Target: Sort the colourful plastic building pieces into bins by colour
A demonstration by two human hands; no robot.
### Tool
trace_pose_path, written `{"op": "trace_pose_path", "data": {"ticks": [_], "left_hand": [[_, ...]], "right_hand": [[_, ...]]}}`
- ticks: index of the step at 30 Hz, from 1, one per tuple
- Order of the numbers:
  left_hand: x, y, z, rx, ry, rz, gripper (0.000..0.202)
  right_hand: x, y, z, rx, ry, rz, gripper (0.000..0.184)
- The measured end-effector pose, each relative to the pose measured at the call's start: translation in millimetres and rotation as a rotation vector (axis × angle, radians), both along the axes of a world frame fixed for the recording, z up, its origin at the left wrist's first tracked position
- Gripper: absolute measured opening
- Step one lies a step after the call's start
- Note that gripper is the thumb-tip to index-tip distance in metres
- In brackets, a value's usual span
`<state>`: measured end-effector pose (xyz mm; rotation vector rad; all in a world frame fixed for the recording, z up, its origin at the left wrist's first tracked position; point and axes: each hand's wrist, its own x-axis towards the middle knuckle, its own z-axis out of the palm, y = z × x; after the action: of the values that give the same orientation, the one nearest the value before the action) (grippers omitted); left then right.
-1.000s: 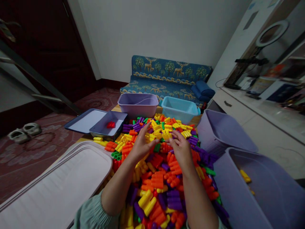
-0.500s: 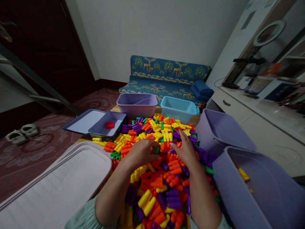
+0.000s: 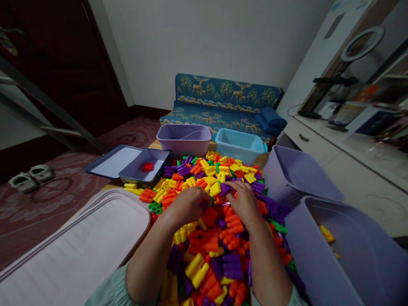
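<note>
Far left: door point(image 3: 63, 55), with a ladder point(image 3: 38, 100) leaning in front. Shoes point(image 3: 24, 182) stood on the patterned floor point(image 3: 73, 182). Near left: stacked pale lids point(image 3: 73, 250). Just beyond them a tin point(image 3: 158, 158) sat beside its flat lid point(image 3: 112, 162); one red block point(image 3: 147, 167) lay inside.

Far side of the table point(image 3: 156, 145), left of centre: purple bin point(image 3: 186, 148). A heap of plastic blocks point(image 3: 204, 242) in orange, yellow, purple, green and red covered the middle and ran to the near edge.

Left hand point(image 3: 188, 204) was over the middle of the heap, back uppermost, fingers curled inward; could not tell whether a piece was gripped. Just right of it, the right hand point(image 3: 244, 202) pinched a purple block point(image 3: 224, 189) between thumb and fingers, above the heap. A yellow block point(image 3: 215, 189) was just left of that piece.

Behind, a sofa point(image 3: 223, 102) with woven deer and trees. Far right of centre: blue bin point(image 3: 239, 148). Right side: two more bins, one farther point(image 3: 306, 176), one nearer point(image 3: 360, 255) with yellow pieces point(image 3: 327, 233) inside.

Far right: cabinet point(image 3: 331, 163), bearing a ring light point(image 3: 378, 39) and packages point(image 3: 350, 112); print on these too blurred to read.
</note>
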<state>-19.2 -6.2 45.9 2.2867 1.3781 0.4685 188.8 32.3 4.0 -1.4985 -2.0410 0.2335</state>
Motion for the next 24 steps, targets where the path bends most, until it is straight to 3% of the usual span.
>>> {"op": "trace_pose_path", "data": {"ticks": [4,7,12,16,21,24], "left_hand": [[0.4,5.2,-0.3,-0.016,-0.165,0.106,0.027],[1.0,9.1,-0.9,0.002,-0.285,0.235,0.025],[1.1,16.1,-10.0,0.114,-0.381,0.379,0.018],[-2.3,19.0,-17.5,0.226,-0.275,0.405,0.02],[-6.4,15.6,-15.7,0.126,-0.006,0.462,0.023],[-6.7,13.8,-11.1,0.14,0.001,0.489,0.025]], "right_hand": [[-7.5,-2.3,4.5,-0.003,0.063,0.04,0.028],[-9.6,-6.4,13.8,-0.014,0.182,-0.01,0.02],[-5.2,-14.7,33.8,-0.014,0.381,-0.108,0.033],[-5.1,-15.0,33.6,-0.13,0.372,-0.086,0.031],[-4.1,-13.6,29.2,-0.181,0.224,-0.119,0.032],[0.5,-16.5,35.9,-0.231,0.119,-0.159,0.032]]}}
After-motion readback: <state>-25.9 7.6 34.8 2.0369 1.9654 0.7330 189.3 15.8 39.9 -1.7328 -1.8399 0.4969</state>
